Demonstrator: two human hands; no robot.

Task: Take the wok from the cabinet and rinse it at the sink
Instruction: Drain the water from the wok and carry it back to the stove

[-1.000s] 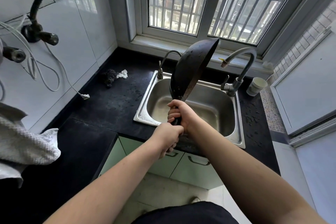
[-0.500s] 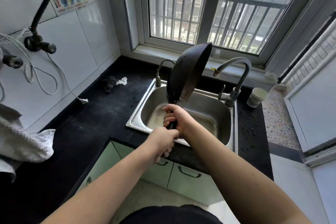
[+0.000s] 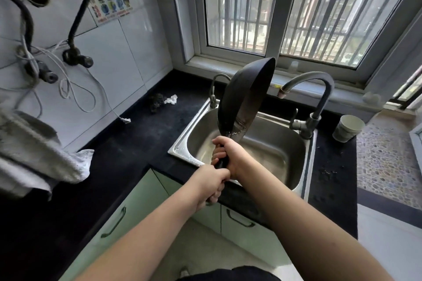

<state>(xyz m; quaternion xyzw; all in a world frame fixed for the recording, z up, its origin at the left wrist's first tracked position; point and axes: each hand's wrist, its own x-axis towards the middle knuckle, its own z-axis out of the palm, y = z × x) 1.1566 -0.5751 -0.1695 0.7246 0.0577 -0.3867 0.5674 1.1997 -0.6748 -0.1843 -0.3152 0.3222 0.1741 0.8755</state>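
- Cloth [image 3: 43, 157]: pale towel at far left, draped over the near end of the dark surface [image 3: 127, 141]. Not in play.
- Wall fittings: black hoses and a loose white cable [image 3: 75, 89] on the tiled wall, the cable's plug end lying on the surface. Risk: splash from rinsing could reach that plug if water is thrown leftward.
- Scrubber [image 3: 157, 101]: dark scouring pad with a white scrap beside it, on the surface left of the sink, well apart from both hands.
- Left hand [image 3: 211, 183]: fingers curled tight round the lower end of the wok's handle, over the front edge of the surface.
- Right hand [image 3: 230, 155]: wrapped round the same handle just above the left hand, nearer the pan.
- Wok [image 3: 245, 100]: black, held almost on edge above the sink [image 3: 303, 164], rim upward toward the window. Judged step: tipping or draining during the rinse.
- Small tap [image 3: 215, 89]: thin spout at the sink's back left corner, just beside the wok's left edge. Risk: a swing leftward would knock it.
- Main tap [image 3: 319, 98]: curved grey spout, right of the wok; no water seen running. Risk: wet handle slipping, dropping the wok into the basin.
- Paper cup [image 3: 348, 128]: on the surface right of the tap; easily toppled by a wide turn.
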